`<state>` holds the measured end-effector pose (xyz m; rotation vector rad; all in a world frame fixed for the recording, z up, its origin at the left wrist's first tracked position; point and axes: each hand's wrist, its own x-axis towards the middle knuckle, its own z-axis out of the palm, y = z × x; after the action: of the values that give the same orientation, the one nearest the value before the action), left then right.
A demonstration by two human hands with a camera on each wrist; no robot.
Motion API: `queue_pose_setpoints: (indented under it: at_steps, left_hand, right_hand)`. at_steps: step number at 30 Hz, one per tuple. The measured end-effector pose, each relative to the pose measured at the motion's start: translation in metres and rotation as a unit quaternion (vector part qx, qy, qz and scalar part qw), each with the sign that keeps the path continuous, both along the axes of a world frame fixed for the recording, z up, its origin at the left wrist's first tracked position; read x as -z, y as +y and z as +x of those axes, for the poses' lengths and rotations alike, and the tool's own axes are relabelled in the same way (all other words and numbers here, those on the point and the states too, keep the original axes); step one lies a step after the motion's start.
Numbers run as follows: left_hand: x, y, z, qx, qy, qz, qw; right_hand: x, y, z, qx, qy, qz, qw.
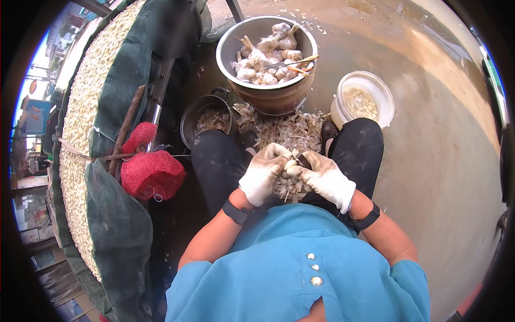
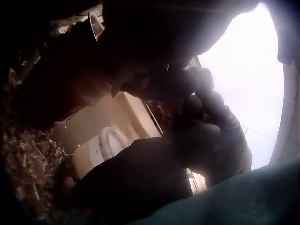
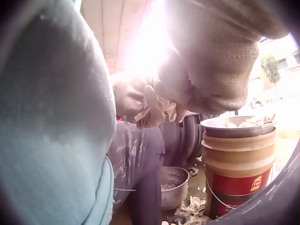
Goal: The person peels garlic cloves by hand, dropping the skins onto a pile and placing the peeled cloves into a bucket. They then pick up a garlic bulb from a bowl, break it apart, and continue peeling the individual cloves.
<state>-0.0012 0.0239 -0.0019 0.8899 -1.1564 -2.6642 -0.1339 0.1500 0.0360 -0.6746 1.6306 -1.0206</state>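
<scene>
Both hands wear white gloves with soiled fingers and meet over the lap. Between them is a partly broken garlic bulb (image 1: 291,163), its pale cloves showing. Fingers and thumb of the left hand (image 1: 266,173) pinch it from one side; the right hand (image 1: 323,178) pinches the other. In the right wrist view, loose skin hangs from the garlic (image 3: 165,108) at the fingertips. The left wrist view is dark, with the hands mostly in silhouette. Papery garlic skins (image 1: 289,131) lie heaped below and beyond the hands, between the legs.
A metal basin (image 1: 224,59) of whole garlic bulbs, with a thin tool on top, sits on a bucket (image 3: 239,159). Right of it stands a white tub (image 1: 387,102) holding peeled cloves. A metal pot (image 1: 188,126) is at left, near a green cloth (image 1: 120,214) and red mesh bag (image 1: 153,174).
</scene>
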Motion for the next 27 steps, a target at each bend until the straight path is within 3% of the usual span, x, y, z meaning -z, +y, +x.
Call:
queue_pose_setpoints:
  at_steps: [3, 5, 7, 8, 11, 12, 14, 15, 16, 18, 20, 22, 23, 24, 26, 27]
  left_hand:
    - [-0.02, 0.003, -0.007, 0.006, -0.106, -0.161, 0.981]
    - [-0.007, 0.005, -0.009, 0.0, -0.103, -0.216, 0.971]
    - [-0.005, 0.006, -0.01, 0.012, -0.12, -0.29, 0.949]
    - [-0.007, 0.004, -0.01, 0.011, -0.122, -0.29, 0.949]
    - [0.001, -0.006, -0.006, -0.015, -0.066, -0.055, 0.996]
    - [0.004, -0.008, -0.004, -0.017, -0.066, -0.054, 0.996]
    - [0.006, -0.013, -0.002, -0.066, 0.017, 0.066, 0.995]
    - [0.02, -0.018, 0.0, -0.06, 0.088, 0.084, 0.991]
    - [0.018, -0.018, -0.002, -0.06, 0.088, 0.085, 0.991]
    - [0.011, -0.018, -0.006, -0.096, -0.057, -0.022, 0.994]
    - [0.009, -0.022, -0.007, -0.059, -0.049, -0.056, 0.996]
    - [0.0, -0.022, -0.008, 0.059, -0.084, -0.13, 0.986]
    - [0.003, -0.025, -0.009, 0.125, -0.122, -0.126, 0.976]
    - [0.021, -0.028, -0.003, 0.186, -0.086, -0.25, 0.946]
    - [0.013, -0.021, -0.002, 0.171, -0.066, -0.3, 0.936]
    - [-0.001, -0.025, -0.007, 0.233, -0.13, -0.296, 0.917]
  right_hand:
    - [0.011, 0.0, 0.001, -0.006, -0.002, 0.009, 1.0]
    - [-0.004, 0.0, -0.002, 0.032, -0.238, -0.018, 0.971]
    - [0.005, -0.002, 0.001, 0.048, -0.238, -0.011, 0.97]
    - [0.011, -0.004, 0.003, 0.063, -0.236, -0.006, 0.97]
    - [0.021, 0.001, -0.007, 0.065, -0.289, -0.013, 0.955]
    - [0.021, 0.002, -0.009, 0.064, -0.289, -0.012, 0.955]
    - [0.014, 0.002, -0.012, 0.07, -0.332, -0.059, 0.939]
    - [0.012, 0.002, -0.011, 0.101, -0.325, -0.047, 0.939]
    - [0.011, 0.003, -0.012, 0.101, -0.324, -0.046, 0.939]
    - [0.01, 0.005, -0.018, 0.083, -0.302, -0.064, 0.947]
    - [0.008, 0.004, -0.024, 0.086, -0.304, -0.052, 0.947]
    - [0.002, 0.003, -0.03, 0.088, -0.305, -0.042, 0.947]
    - [-0.004, 0.002, -0.034, 0.106, -0.264, -0.021, 0.959]
    - [-0.01, 0.0, -0.038, 0.123, -0.221, -0.002, 0.967]
    - [-0.019, 0.005, -0.059, 0.15, -0.18, -0.012, 0.972]
    - [-0.023, 0.005, -0.071, 0.174, -0.122, -0.008, 0.977]
